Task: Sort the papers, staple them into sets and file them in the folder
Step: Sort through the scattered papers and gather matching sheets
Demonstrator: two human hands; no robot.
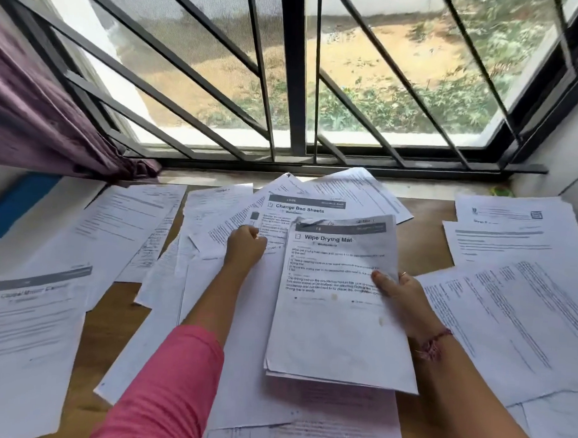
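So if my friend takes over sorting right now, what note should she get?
Right hand: holds a small stack of sheets, the "Wipe Drying Mat" sheet on top, thumb pressed on its right edge.
Left hand: fingers curled on the loose papers by the "Change Bed Sheets" sheet; whether it pinches one is unclear.
Other papers lie scattered over the wooden table, many overlapping.
A blue folder-like thing lies at far left; no stapler in view.
Done: one stack started.
Left: sort the rest, staple the sets, file them.
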